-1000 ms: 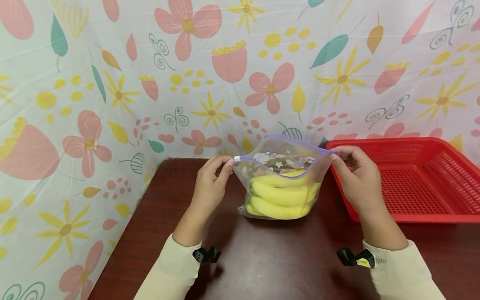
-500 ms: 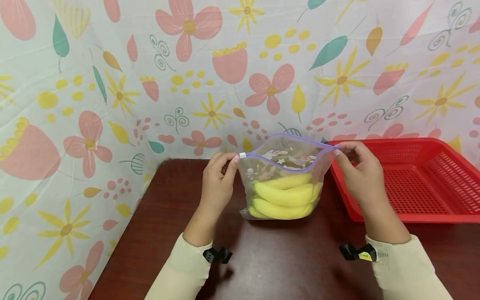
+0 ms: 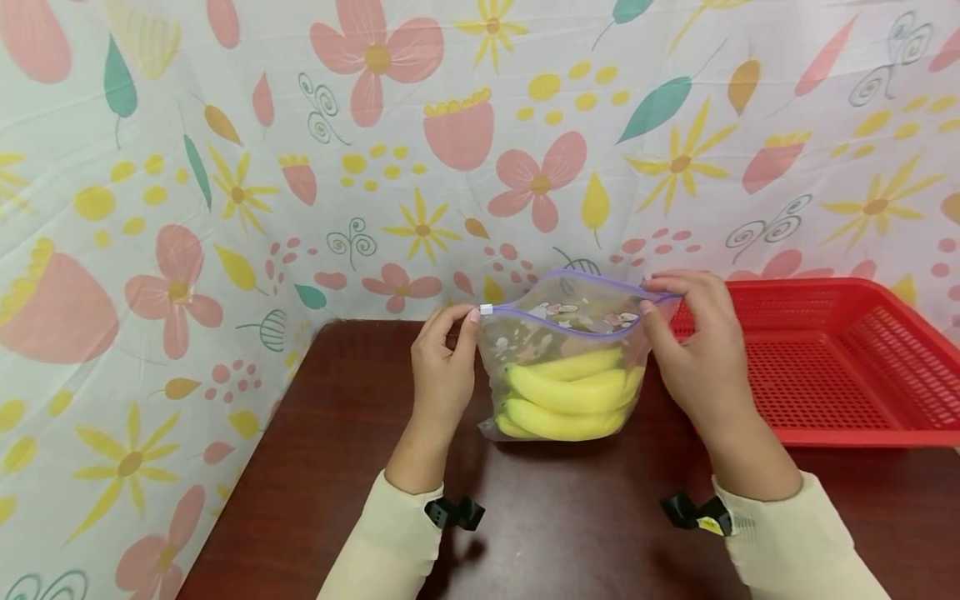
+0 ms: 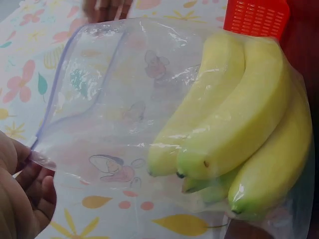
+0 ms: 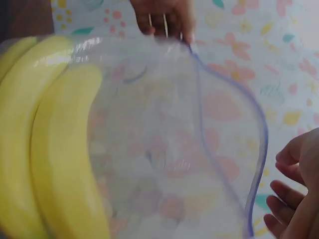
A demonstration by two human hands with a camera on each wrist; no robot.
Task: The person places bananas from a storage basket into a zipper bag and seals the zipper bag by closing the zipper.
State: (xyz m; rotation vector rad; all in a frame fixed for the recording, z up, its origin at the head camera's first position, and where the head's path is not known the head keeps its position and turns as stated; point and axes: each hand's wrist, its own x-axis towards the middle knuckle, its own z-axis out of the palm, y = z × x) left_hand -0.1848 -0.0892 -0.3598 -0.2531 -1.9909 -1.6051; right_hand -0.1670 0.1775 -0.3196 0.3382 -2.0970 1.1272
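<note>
A clear slider zip bag (image 3: 491, 346) with a purple rim stands on the table, its mouth gaping. Several yellow bananas (image 3: 570, 396) lie inside it, green-tipped in the left wrist view. My left hand (image 3: 442, 358) pinches the left corner of the rim between thumb and index finger, right by the white slider (image 3: 486, 309). At the other end, my right hand (image 3: 708, 358) has thumb and fingers spread beside the rim. In the right wrist view, the fingers of that right hand (image 5: 294, 194) are parted, with a gap between them and the purple edge.
A red plastic basket (image 3: 862, 437) sits to the right, behind my right hand. Dark brown tabletop (image 3: 562, 517) extends below the bag. Flowered sheeting (image 3: 405, 167) hangs along the back and left. A black wrist camera (image 3: 454, 513) is worn on each sleeve.
The right hand has released the bag's right corner and shifted left along the rim, fingers spread. My left hand and the slider corner moved slightly right; the mouth gapes a little less.
</note>
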